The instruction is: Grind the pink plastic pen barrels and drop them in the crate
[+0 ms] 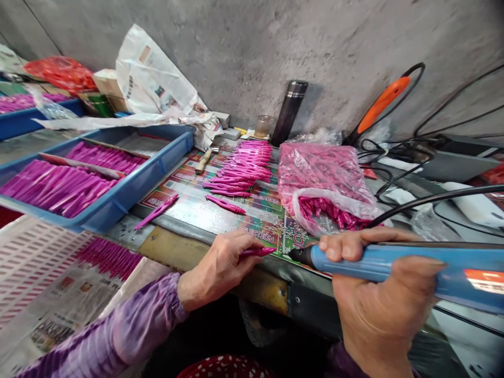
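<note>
blue plastic tray (129, 198) w/ magenta pieces (55, 191) stood far l.; next, loose piece (157, 211) lay on printed sheet (192, 207). l. hand (222, 273): fingertips pinched a slim magenta piece (262, 252). r. hand (374, 310): fingers wrapped firmly round blue tool (378, 263), its black nose (301, 255) just apart from the piece's tip. poss. fault, as judged: nose skidding onto l. fingers, if pinch slackened or aim drifted. slim magenta piece lay betw. l. fingertips, tip jutting r. beyond them.

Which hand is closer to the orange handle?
The right hand, holding a blue tool in front of the handle; the left hand, with a pink piece, is farther left.
</note>
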Demonstrator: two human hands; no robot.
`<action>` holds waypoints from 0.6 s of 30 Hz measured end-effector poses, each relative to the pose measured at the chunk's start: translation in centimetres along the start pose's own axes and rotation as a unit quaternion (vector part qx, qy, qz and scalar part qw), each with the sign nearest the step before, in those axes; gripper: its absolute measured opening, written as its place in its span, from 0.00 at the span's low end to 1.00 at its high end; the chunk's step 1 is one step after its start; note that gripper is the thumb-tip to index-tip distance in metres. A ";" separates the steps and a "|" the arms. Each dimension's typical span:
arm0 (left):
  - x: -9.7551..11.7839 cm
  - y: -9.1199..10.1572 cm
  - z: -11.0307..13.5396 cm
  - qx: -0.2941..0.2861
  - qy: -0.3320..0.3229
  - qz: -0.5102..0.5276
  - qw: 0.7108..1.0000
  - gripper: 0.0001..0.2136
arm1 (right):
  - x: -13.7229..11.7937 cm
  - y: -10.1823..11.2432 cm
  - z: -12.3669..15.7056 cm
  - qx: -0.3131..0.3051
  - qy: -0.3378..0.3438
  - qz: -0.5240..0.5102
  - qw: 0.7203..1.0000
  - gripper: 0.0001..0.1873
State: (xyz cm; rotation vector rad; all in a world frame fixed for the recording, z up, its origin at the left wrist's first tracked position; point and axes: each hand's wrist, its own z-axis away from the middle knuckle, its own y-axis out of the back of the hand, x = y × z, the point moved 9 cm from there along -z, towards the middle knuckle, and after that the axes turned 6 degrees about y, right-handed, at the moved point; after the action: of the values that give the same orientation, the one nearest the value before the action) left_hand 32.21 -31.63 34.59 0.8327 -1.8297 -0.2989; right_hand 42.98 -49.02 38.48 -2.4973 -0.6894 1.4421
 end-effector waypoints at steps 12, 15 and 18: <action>2.1 -1.7 2.0 0.029 -0.125 -0.161 0.979 0.12 | -2.0 -0.9 -0.5 -0.032 0.005 0.006 0.999 0.28; 2.3 -1.6 2.4 0.050 -0.136 -0.186 0.972 0.12 | -2.3 -1.4 -0.5 -0.040 -0.009 -0.002 0.999 0.25; 2.3 -1.7 2.6 0.052 -0.139 -0.191 0.970 0.12 | -2.4 -2.0 -0.3 -0.041 -0.019 -0.010 0.999 0.25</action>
State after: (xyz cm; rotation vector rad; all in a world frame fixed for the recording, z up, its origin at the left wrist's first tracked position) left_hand 30.09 -34.89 34.19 1.2722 -1.9455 -0.5920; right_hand 41.62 -48.38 41.21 -2.5221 -0.7935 1.4857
